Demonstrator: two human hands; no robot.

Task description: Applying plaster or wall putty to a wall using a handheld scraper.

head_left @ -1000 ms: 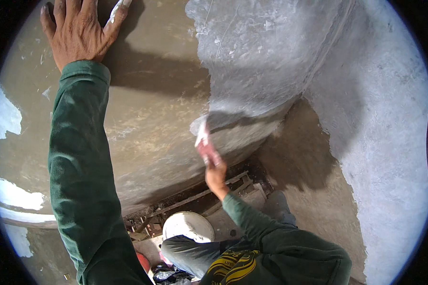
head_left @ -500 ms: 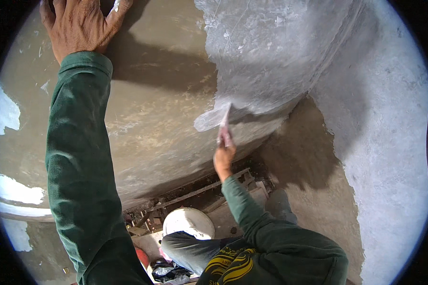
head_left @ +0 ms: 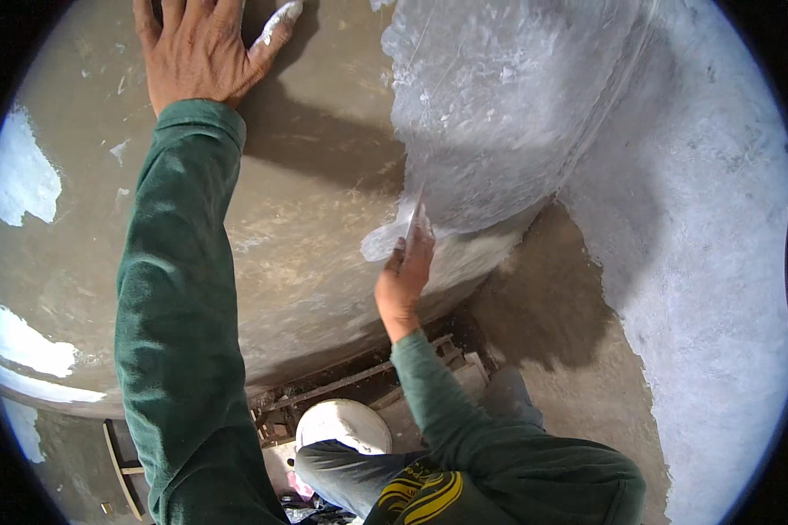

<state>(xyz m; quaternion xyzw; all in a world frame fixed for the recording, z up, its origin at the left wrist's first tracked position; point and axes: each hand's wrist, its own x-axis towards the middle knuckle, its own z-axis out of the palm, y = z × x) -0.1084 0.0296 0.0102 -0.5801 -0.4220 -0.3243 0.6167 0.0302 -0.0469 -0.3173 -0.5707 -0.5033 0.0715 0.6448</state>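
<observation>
My left hand point(head_left: 197, 57) lies flat on the brownish bare wall point(head_left: 306, 219) at the upper left, fingers spread. White paste coats its thumb. Near the middle, my right hand point(head_left: 403, 278) grips a thin putty knife point(head_left: 418, 208), seen almost edge-on, its handle mostly covered by the fingers. The blade meets the lower left edge of a whitish-grey coat of putty point(head_left: 490, 114). A small tongue of putty point(head_left: 378, 242) juts out left of the knife.
On the right, the adjoining wall point(head_left: 718, 280) is partly coated too. Below stand a white round bucket point(head_left: 346, 426) beside my bent leg point(head_left: 350, 477) and wooden strips point(head_left: 333, 385) along the wall's foot. A wooden frame point(head_left: 118, 468) shows at lower left.
The view has shifted, so my left hand and arm appear farther right. My right hand has turned and sits slightly left, still gripping the putty knife against the putty.
</observation>
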